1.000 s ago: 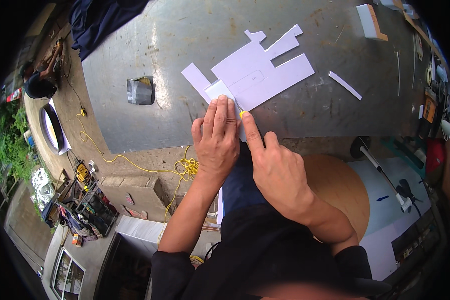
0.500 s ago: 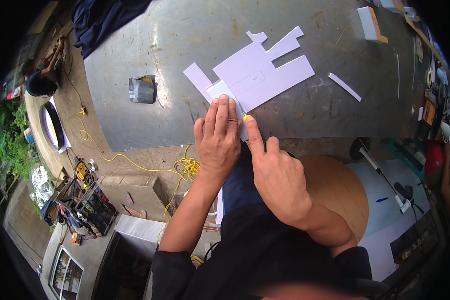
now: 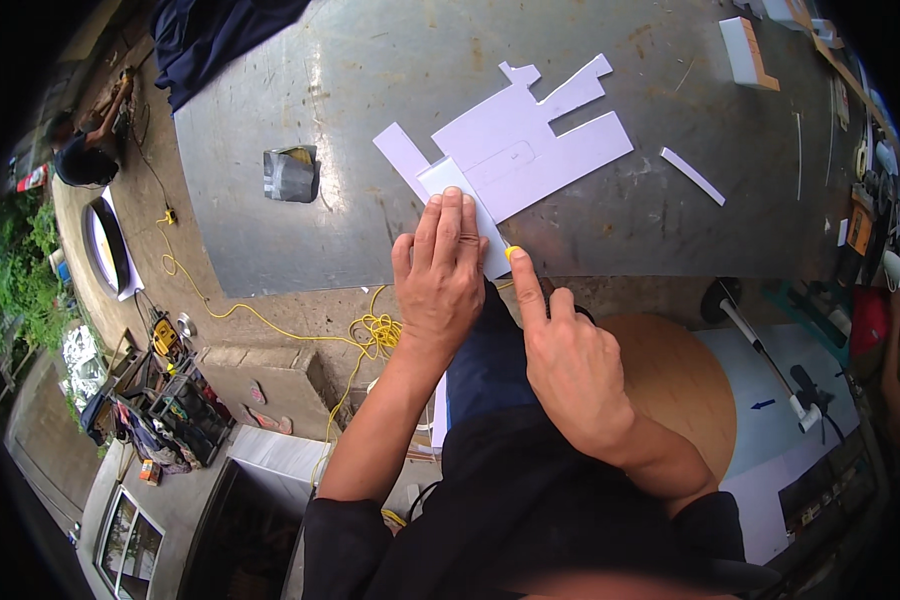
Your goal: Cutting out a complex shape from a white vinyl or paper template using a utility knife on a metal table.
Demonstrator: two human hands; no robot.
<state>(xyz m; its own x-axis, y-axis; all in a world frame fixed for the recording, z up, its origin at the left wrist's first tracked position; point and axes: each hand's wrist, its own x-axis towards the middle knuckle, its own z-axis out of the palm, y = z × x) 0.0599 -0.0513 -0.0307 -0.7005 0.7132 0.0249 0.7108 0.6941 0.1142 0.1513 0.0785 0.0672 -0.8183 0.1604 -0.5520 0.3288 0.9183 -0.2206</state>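
Note:
A white cut-out board (image 3: pixel 530 160) with notched arms and a faint drawn outline lies on the grey metal table. My left hand (image 3: pixel 440 275) rests with its fingers stretched out and close together, pressing on a pale straight strip (image 3: pixel 438 175) at the board's near left edge. Beside that strip, my right hand (image 3: pixel 575 360) grips a yellow-tipped utility knife (image 3: pixel 512 252), its index finger laid along the top. The knife tip is just right of the strip, close to the table's near edge. Most of the knife is hidden under my right hand.
On the metal table (image 3: pixel 370 90) lie a dark grey block (image 3: pixel 291 175), a curved white offcut (image 3: pixel 692 176) and a white block (image 3: pixel 748 55). Tools crowd the right edge. A yellow cord (image 3: pixel 375 335) lies below. Another person (image 3: pixel 88 150) crouches at far left.
My right hand has drawn the knife a short way toward me and to the right, away from the board's corner. My left hand stays on the strip.

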